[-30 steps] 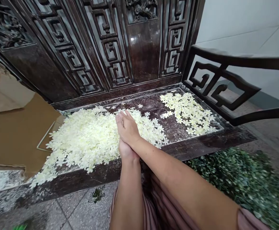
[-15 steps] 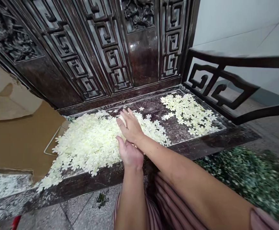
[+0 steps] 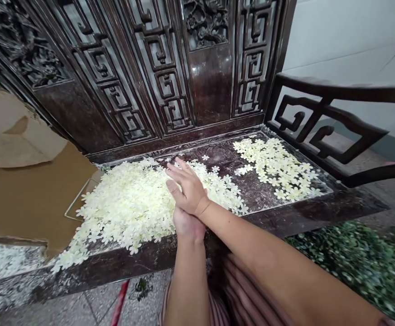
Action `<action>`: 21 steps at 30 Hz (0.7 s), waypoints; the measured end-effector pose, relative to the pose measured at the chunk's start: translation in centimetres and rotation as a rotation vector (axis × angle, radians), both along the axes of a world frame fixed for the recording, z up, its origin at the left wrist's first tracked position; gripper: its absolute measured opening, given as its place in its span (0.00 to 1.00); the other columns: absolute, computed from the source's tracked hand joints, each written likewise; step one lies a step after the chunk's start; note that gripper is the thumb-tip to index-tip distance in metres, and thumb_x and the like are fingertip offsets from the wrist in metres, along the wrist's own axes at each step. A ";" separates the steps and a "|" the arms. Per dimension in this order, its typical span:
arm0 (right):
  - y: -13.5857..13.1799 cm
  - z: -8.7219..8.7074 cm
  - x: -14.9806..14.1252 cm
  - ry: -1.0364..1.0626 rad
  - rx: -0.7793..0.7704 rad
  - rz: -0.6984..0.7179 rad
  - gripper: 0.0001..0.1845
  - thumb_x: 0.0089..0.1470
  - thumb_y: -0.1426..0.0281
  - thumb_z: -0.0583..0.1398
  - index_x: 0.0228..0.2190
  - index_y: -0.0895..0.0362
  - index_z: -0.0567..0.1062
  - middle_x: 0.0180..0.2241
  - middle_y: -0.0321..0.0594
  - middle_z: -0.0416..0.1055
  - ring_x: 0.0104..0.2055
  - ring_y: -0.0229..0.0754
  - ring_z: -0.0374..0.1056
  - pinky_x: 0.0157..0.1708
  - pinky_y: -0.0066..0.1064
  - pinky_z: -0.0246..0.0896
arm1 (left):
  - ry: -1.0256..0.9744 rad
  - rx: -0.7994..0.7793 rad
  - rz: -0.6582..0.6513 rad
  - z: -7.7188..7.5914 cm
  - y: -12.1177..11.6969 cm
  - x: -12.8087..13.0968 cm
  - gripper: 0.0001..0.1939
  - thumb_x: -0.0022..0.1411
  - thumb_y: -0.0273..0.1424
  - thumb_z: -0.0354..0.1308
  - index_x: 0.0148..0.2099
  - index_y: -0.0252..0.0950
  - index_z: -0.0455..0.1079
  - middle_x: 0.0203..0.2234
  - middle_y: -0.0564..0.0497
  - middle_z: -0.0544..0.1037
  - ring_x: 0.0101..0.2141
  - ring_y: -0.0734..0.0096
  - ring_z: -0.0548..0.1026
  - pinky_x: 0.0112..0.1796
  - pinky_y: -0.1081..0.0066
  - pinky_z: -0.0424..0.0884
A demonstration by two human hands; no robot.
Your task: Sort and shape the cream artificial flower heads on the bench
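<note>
A broad pile of small white-yellow artificial-looking flowers (image 3: 126, 199) lies on the dark carved wooden bench seat (image 3: 223, 156). Over the pile's right part, my right hand (image 3: 188, 188) is laid across my left hand, its fingers stretched out together and the thumb apart. Beneath it, my left hand (image 3: 188, 226) shows only its wrist and the heel of the palm; its fingers are covered. Whether anything sits between the palms is hidden. Farther right on the seat, a thinner patch of the same flowers (image 3: 275, 167) is spread out.
Brown torn cardboard (image 3: 24, 194) covers the seat's left part, beside a thin bent wire frame (image 3: 77, 199). A carved lattice back (image 3: 163, 68) rises behind, with an armrest (image 3: 333, 95) at right. Green foliage (image 3: 357, 262) stands below right. A red stick-like object (image 3: 119, 303) shows on the floor.
My right hand has slid down toward me over my left palm, hiding the left thumb that showed before. The view has shifted slightly, and more of the red object shows.
</note>
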State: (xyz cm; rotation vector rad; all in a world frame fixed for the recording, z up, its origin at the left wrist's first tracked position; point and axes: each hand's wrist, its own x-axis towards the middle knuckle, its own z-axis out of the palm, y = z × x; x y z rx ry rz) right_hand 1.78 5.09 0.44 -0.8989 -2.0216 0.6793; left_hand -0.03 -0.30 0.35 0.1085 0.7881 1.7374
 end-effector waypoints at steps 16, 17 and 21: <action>-3.2 1.9 -0.8 -0.027 -0.339 0.067 0.40 0.54 0.45 0.35 0.60 0.51 0.54 0.64 0.37 0.45 0.67 0.50 0.32 0.62 0.53 0.25 | 0.109 0.152 -0.122 -0.3 -0.3 -1.4 0.26 0.63 0.47 0.37 0.60 0.47 0.56 0.60 0.48 0.60 0.58 0.65 0.61 0.54 0.62 0.61; -2.6 1.8 -0.9 -0.040 -0.342 0.024 0.40 0.54 0.44 0.34 0.59 0.52 0.56 0.64 0.37 0.45 0.67 0.50 0.32 0.62 0.53 0.25 | 0.120 0.135 -0.103 0.0 -0.4 -1.2 0.25 0.64 0.45 0.38 0.60 0.46 0.57 0.60 0.48 0.61 0.57 0.66 0.62 0.54 0.64 0.62; -0.5 0.6 -1.2 -0.105 -0.242 -0.004 0.45 0.55 0.46 0.33 0.56 0.64 0.62 0.61 0.47 0.54 0.67 0.47 0.33 0.63 0.44 0.31 | 0.049 0.045 -0.019 0.3 -0.3 -0.9 0.27 0.66 0.43 0.35 0.57 0.37 0.62 0.54 0.44 0.68 0.54 0.68 0.67 0.52 0.72 0.64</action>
